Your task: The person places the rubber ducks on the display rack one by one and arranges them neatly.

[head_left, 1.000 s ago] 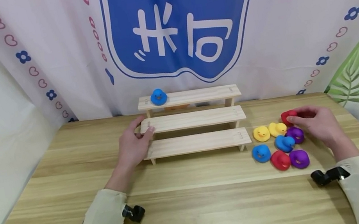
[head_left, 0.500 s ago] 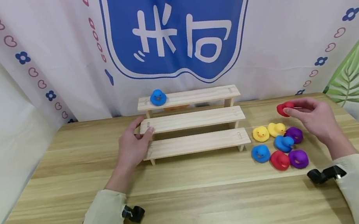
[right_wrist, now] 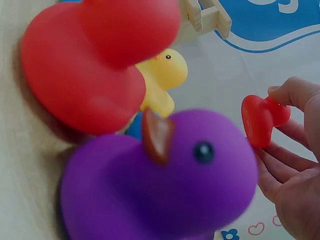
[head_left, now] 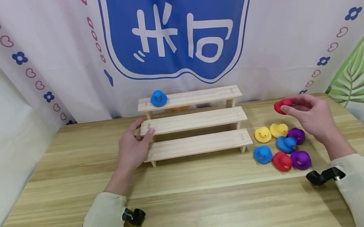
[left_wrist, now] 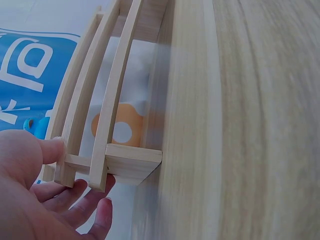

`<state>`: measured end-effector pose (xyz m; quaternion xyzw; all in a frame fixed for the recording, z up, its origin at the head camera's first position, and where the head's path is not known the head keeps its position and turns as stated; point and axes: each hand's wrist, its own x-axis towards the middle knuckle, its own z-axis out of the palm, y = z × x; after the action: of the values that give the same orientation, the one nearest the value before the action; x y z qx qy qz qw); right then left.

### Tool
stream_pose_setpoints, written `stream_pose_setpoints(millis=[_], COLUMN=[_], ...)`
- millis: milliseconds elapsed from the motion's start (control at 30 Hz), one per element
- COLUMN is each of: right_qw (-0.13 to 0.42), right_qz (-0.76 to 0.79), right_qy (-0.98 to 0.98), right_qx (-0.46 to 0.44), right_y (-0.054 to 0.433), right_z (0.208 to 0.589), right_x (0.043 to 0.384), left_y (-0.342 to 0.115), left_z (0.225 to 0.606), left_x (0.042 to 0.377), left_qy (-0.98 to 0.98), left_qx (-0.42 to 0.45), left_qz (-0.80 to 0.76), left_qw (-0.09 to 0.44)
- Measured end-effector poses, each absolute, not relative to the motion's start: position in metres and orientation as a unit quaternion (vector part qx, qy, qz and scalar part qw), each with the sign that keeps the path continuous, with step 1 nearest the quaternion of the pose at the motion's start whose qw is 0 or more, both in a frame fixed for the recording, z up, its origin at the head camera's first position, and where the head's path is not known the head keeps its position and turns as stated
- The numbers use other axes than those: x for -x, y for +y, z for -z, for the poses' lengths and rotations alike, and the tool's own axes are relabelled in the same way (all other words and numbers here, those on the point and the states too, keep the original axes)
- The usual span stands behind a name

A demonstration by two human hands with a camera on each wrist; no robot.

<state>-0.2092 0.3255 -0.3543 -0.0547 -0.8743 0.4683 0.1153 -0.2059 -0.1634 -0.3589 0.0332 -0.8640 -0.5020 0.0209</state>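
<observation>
In the left wrist view, the left hand (left_wrist: 30, 202) grips the wooden stand (left_wrist: 77, 125) at its end, with the thumb against the middle board and the fingers reaching under; this hold, I think, should only steady the stand, without pulling it. In the right wrist view, the right hand (right_wrist: 302, 182) has its thumb and fingers clamped on the red duck (right_wrist: 257, 117), on opposite sides, well apart from the purple duck (right_wrist: 165, 185) in the foreground. A light but sure pinch is best here, because a soft-looking toy may slip or turn if it is squeezed too strongly. In the head view, the red duck is above the table (head_left: 192, 220), to the right of the stand and beyond the two yellow ducks (head_left: 262, 135); it is wise to carry it slowly, higher than the board edges, and not to brush the blue duck (head_left: 158, 99) on the top board. Compared with one second ago, the red duck is farther from the group and nearer to the stand, while the left hand keeps its place.
</observation>
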Motion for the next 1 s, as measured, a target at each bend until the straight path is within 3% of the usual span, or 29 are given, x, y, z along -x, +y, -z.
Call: stream_pose_setpoints(millis=[400,1000], right_qw=[0.175,0.176], right_qz=[-0.488,-0.504], right_qy=[-0.855,-0.845], right_qx=[0.019,-0.015], right_y=[0.311,0.286], right_z=[0.354,0.346], right_x=[0.212,0.214], left_y=[-0.163,-0.163], left_z=[0.359,0.359], left_x=[0.206,0.207], left_qy=[-0.863,-0.865], left_qx=[-0.039,-0.042], left_qz=[0.503,0.499], left_qw=[0.020,0.019])
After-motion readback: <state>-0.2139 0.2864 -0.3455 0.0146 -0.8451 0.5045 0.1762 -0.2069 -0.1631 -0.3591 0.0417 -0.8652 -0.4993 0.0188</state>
